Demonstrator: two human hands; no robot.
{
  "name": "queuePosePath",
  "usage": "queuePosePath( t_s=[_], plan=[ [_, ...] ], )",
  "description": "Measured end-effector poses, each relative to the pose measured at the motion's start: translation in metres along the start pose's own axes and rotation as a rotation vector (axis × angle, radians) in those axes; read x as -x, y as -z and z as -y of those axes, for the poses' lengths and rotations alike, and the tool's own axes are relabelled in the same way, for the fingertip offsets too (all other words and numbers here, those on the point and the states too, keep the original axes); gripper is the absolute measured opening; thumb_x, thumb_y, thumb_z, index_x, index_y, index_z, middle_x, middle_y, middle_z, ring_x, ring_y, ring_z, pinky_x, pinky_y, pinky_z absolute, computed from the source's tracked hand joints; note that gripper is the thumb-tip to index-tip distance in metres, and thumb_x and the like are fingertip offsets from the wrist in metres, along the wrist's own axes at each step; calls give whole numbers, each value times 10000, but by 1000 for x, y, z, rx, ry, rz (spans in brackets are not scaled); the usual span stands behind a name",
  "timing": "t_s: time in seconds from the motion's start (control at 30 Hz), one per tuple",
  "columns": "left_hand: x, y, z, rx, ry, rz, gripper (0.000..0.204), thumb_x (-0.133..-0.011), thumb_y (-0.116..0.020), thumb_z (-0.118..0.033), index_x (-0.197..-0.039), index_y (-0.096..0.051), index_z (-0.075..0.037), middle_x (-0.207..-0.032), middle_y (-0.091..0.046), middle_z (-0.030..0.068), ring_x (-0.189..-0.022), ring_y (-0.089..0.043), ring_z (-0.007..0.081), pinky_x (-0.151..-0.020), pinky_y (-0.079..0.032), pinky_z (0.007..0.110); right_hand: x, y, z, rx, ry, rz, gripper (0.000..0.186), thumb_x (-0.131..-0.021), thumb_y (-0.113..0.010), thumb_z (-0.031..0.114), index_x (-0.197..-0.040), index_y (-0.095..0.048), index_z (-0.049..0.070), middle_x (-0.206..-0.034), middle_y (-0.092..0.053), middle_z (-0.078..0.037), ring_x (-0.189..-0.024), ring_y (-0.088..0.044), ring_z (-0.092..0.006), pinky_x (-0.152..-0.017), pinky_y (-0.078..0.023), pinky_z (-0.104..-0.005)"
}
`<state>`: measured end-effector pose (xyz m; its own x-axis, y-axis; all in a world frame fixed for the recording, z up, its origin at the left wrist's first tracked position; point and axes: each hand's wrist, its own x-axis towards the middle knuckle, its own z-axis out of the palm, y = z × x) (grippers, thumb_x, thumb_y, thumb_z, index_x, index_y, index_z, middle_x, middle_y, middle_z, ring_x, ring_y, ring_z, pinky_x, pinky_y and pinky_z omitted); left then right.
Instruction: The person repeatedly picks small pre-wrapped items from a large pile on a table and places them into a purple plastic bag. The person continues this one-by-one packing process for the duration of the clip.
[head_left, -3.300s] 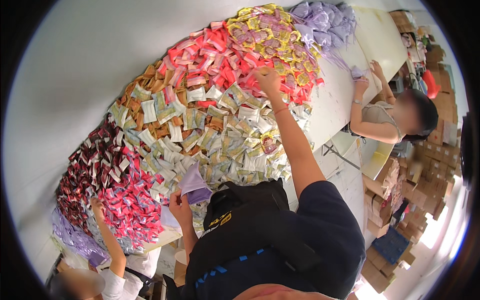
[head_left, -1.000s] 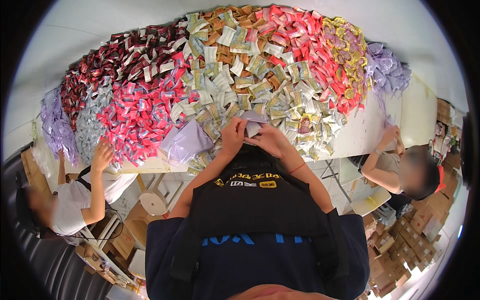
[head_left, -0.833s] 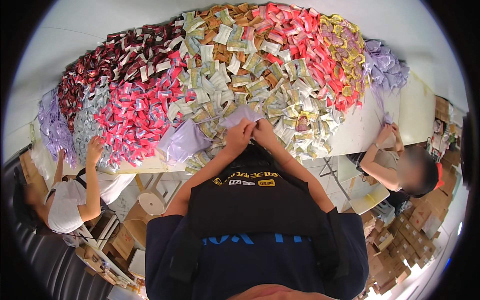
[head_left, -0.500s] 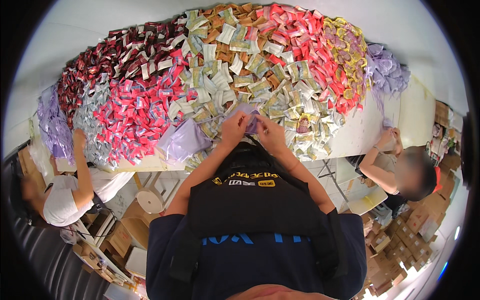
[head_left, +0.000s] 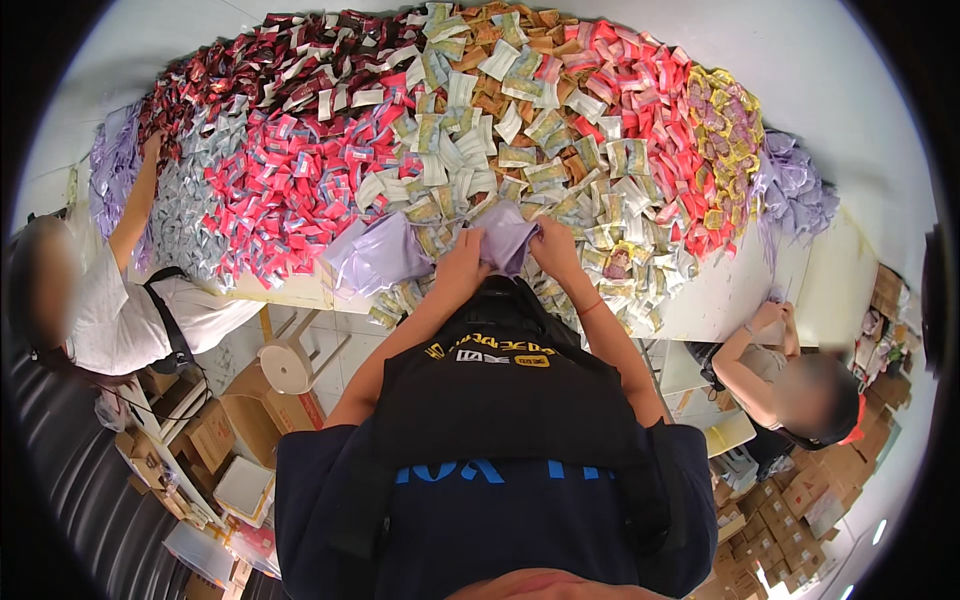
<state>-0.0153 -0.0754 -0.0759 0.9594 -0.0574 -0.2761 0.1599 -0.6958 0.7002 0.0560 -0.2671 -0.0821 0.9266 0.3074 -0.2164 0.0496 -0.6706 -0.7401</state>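
Note:
Between my hands is a shiny lilac drawstring pouch (head_left: 506, 236), its mouth spread toward me. My left hand (head_left: 461, 264) pinches the pouch's left edge. On the opposite edge, the fingers of my right hand (head_left: 554, 250) are closed. A second lilac pouch (head_left: 378, 257) lies on the table's front edge, just left of my left hand. Small green-and-white wrapped packets (head_left: 447, 165) lie around and beyond both hands. To the left is a heap of bright pink packets (head_left: 290, 200).
Dark red packets (head_left: 310, 60), silver packets (head_left: 190, 190), red packets (head_left: 650, 90) and yellow packets (head_left: 725, 130) cover the white table (head_left: 690, 305). Lilac pouches (head_left: 795, 190) are piled at the right end. Co-workers sit on both sides. A stool (head_left: 287, 369) stands at left.
My hands have moved apart, and the pouch between them is now spread wider and raised. The left co-worker's arm has reached farther over the table.

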Motion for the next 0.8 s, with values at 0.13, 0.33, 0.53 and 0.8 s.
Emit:
queuePosePath(
  t_s=[0.13,0.33,0.53,0.8],
  plan=[
    [-16,12,25,-15,64,236,232,-797,-614,-163,-952,-487,-45,-934,-574,152,-791,-571,322,-646,-450,388,11,8,-6,83,-23,-24,151,-750,-570,118,-826,-577,-11,-692,-575,-228,-672,-555,-413,-600,-440,-444],
    [-9,5,35,772,278,371,207,-856,-574,-264,-815,-529,-66,-719,-538,60,-596,-517,161,-525,-412,289,27,20,-17,-80,-137,72,219,-827,-565,199,-768,-574,-12,-598,-560,-143,-548,-555,-255,-521,-418,-344],
    [-13,21,14,1938,527,217,203,-906,-486,-240,-788,-504,-76,-694,-479,17,-504,-413,91,-438,-291,219,33,25,-8,-919,-361,33,203,-892,-517,177,-758,-566,32,-697,-549,-12,-592,-468,-78,-464,-344,-242],
    [-8,54,72,2323,527,-64,301,-910,-431,-195,-623,-384,-119,-475,-244,-37,-339,-212,78,-345,-176,239,59,46,-13,-2619,-390,253,146,-901,-458,90,-781,-507,21,-863,-529,-45,-627,-410,-110,-494,-336,-225]
  ],
)
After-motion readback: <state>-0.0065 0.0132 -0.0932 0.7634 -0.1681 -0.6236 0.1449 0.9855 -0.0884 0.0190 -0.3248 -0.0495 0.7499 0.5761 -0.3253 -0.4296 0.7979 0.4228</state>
